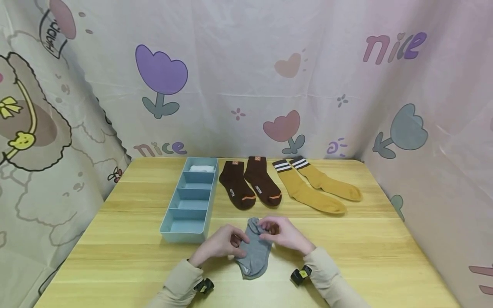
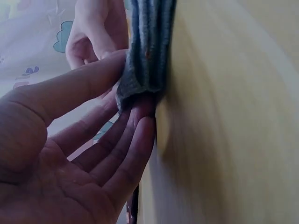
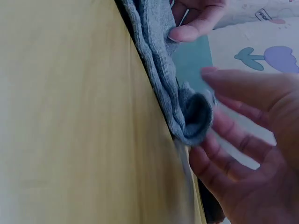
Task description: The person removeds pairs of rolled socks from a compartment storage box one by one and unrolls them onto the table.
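Note:
A pair of short grey socks, one laid over the other, lies on the table between my hands. My left hand pinches their left edge, its thumb on top and its fingertips tucked beneath, as the left wrist view shows. By the rolled cuff at the far end is my right hand. Its fingers are loosely bent against the cuff, while the thumb stands off it in the right wrist view.
Left of the socks stands a blue organizer box with several compartments; a white folded item fills the far one. Behind lie two brown socks and, farther right, two yellow socks with striped cuffs. A patterned curtain encloses the wooden table.

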The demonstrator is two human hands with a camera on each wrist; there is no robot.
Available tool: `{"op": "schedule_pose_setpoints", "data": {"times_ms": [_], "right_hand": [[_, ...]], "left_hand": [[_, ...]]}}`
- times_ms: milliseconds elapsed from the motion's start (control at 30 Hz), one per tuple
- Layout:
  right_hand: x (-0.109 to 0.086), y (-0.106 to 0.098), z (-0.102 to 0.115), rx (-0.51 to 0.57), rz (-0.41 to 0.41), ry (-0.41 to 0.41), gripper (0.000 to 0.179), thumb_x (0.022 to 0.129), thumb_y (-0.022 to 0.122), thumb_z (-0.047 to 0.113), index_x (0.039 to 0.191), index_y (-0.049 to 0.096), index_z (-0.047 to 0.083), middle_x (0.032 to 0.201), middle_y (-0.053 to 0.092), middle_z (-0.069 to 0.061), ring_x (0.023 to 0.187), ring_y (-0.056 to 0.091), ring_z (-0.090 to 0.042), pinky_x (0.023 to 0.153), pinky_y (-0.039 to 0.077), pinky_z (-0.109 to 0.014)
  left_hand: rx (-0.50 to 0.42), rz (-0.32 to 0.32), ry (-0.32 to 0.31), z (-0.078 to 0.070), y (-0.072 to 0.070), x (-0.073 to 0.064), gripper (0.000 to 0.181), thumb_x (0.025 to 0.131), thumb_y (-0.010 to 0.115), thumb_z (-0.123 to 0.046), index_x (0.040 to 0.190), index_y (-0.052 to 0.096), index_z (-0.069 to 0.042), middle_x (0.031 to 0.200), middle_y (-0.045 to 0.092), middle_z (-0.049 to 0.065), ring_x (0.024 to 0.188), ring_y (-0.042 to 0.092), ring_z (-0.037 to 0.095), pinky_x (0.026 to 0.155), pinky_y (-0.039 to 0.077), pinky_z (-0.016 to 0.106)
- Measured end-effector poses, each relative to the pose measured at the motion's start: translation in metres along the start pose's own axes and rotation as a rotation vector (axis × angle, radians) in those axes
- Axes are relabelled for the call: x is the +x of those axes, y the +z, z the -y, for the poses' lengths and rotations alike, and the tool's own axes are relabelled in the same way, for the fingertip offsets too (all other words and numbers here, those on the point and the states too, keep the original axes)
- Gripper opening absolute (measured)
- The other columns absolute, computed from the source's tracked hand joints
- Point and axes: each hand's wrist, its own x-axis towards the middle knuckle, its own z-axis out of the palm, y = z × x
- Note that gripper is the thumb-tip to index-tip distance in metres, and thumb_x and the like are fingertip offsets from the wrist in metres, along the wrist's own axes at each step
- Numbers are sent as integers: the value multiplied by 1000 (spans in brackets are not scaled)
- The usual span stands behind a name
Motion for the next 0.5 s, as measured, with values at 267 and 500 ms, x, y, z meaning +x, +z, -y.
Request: {"op": "schedule_pose_setpoints", "data": {"times_ms": [267, 500], "right_hand": [[7, 1, -3, -134, -74, 32, 29, 80, 77, 1, 106, 69, 9, 88, 64, -2, 80, 56, -8, 71, 50, -21], [12, -1, -6, -223, -133, 48, 27, 82, 69, -1, 107, 74, 8, 90, 62, -1, 77, 53, -9, 67, 46, -19]], "left_hand": [[93, -15, 4, -4, 8, 0, 31, 69, 86, 1, 97, 74, -1, 70, 59, 5, 63, 47, 1, 58, 41, 18], [186, -40, 15, -5, 10, -2, 33, 69, 89, -6, 99, 76, -3, 75, 60, 4, 68, 48, 5, 63, 41, 20]]}}
